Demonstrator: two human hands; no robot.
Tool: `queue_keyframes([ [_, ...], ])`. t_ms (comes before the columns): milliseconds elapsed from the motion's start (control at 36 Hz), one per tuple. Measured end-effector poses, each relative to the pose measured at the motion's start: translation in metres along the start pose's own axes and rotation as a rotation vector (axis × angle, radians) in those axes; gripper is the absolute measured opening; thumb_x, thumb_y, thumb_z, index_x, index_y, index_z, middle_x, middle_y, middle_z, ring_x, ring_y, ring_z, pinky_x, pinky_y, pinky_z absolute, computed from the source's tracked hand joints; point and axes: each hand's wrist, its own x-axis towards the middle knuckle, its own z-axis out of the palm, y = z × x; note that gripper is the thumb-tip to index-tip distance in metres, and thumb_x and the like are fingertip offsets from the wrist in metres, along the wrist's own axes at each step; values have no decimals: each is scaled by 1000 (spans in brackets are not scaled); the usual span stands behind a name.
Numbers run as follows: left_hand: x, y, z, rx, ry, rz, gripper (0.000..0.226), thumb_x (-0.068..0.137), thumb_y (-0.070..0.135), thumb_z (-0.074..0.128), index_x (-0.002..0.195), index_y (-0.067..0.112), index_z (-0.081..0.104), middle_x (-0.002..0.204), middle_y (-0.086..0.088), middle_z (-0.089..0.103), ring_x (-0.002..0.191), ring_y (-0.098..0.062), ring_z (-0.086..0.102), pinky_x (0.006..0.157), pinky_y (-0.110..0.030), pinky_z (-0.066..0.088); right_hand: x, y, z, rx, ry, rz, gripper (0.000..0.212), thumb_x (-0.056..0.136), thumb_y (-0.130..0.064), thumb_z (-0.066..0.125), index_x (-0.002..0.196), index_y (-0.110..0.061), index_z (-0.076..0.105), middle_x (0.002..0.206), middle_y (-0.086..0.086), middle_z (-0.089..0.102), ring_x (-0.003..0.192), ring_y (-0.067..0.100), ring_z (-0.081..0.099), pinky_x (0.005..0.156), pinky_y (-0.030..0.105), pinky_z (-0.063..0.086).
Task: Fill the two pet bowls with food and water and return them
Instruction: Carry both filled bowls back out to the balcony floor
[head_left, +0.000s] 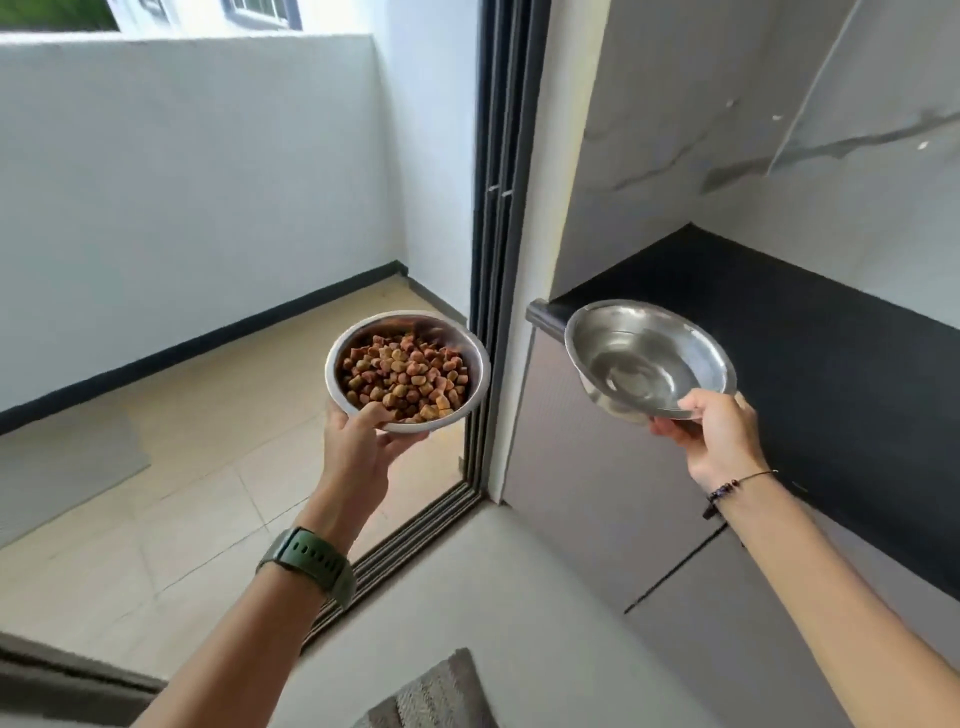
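My left hand (358, 441) grips the near rim of a steel food bowl (470, 353) filled with brown kibble (405, 376), thumb over the edge. It hangs in the air over the doorway to a balcony. My right hand (719, 439) pinches the near rim of a second steel bowl (649, 356), which holds clear water and tilts slightly toward me. That bowl hovers in front of the dark countertop's corner. A green watch sits on my left wrist, and a thin bracelet is on my right wrist.
A black sliding-door frame (498, 218) and floor track (415, 535) separate the indoor floor from the tiled balcony (197, 467). A grey mat (62, 462) lies on the balcony at left. The dark countertop (810, 353) with cabinets beneath stands at right. A striped rug (436, 696) lies at bottom.
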Motion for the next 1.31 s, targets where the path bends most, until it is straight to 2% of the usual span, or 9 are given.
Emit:
queue_keyframes([
  [167, -8, 30, -70, 7, 153, 111, 62, 86, -11, 41, 137, 23, 35, 133, -11, 43, 114, -36, 52, 57, -30, 58, -18, 37, 71, -57, -103, 86, 38, 78, 12, 38, 112, -4, 42, 94, 20, 53, 60, 29, 55, 39, 23, 51],
  [333, -18, 44, -114, -27, 324, 185, 62, 84, -13, 38, 133, 26, 36, 124, -7, 48, 112, -37, 53, 54, -30, 58, -23, 66, 127, -147, -234, 146, 46, 76, 14, 39, 117, -7, 45, 93, 17, 55, 61, 30, 57, 43, 25, 55],
  [417, -15, 48, -126, -60, 439, 217, 62, 82, -14, 37, 132, 22, 39, 126, -10, 48, 111, -36, 53, 52, -29, 57, -18, 78, 154, -185, -315, 182, 40, 77, 13, 39, 111, -8, 43, 90, 13, 53, 58, 31, 56, 41, 26, 54],
  [556, -8, 50, -134, -121, 591, 314, 61, 82, -16, 35, 127, 26, 38, 112, 0, 49, 101, -27, 54, 52, -31, 58, 0, 96, 199, -209, -426, 258, 37, 78, 14, 40, 110, -5, 41, 86, 10, 50, 58, 27, 54, 38, 26, 53],
  [722, 14, 49, -137, -214, 761, 333, 51, 84, -14, 36, 124, 17, 39, 112, -7, 48, 95, -28, 56, 50, -31, 58, 24, 115, 250, -249, -541, 308, 37, 79, 14, 37, 108, -9, 39, 85, 10, 49, 59, 29, 52, 37, 25, 52],
  [861, 45, 51, -149, -244, 815, 310, 55, 83, -14, 37, 134, 7, 36, 125, -17, 46, 94, -30, 58, 50, -31, 58, 45, 139, 293, -277, -577, 374, 23, 78, 14, 38, 94, -2, 44, 88, 12, 49, 59, 31, 54, 37, 25, 52],
  [972, 82, 59, -166, -227, 826, 301, 59, 82, -15, 37, 136, 8, 36, 130, -19, 45, 96, -30, 57, 49, -32, 57, 65, 164, 329, -301, -572, 389, 30, 78, 15, 40, 107, 5, 45, 84, 13, 51, 49, 27, 56, 38, 26, 52],
  [1056, 112, 67, -183, -224, 826, 296, 61, 81, -16, 38, 136, 10, 37, 132, -19, 45, 99, -32, 56, 49, -32, 57, 80, 185, 356, -310, -580, 385, 36, 79, 14, 42, 115, 10, 46, 94, 19, 50, 58, 30, 57, 40, 29, 54],
  [1306, 203, 110, -229, -172, 804, 293, 68, 81, -21, 32, 139, 15, 33, 129, -11, 44, 105, -29, 53, 53, -35, 59, 106, 225, 449, -297, -651, 367, 41, 83, 15, 42, 121, 1, 48, 97, 17, 57, 71, 30, 58, 45, 34, 57],
])
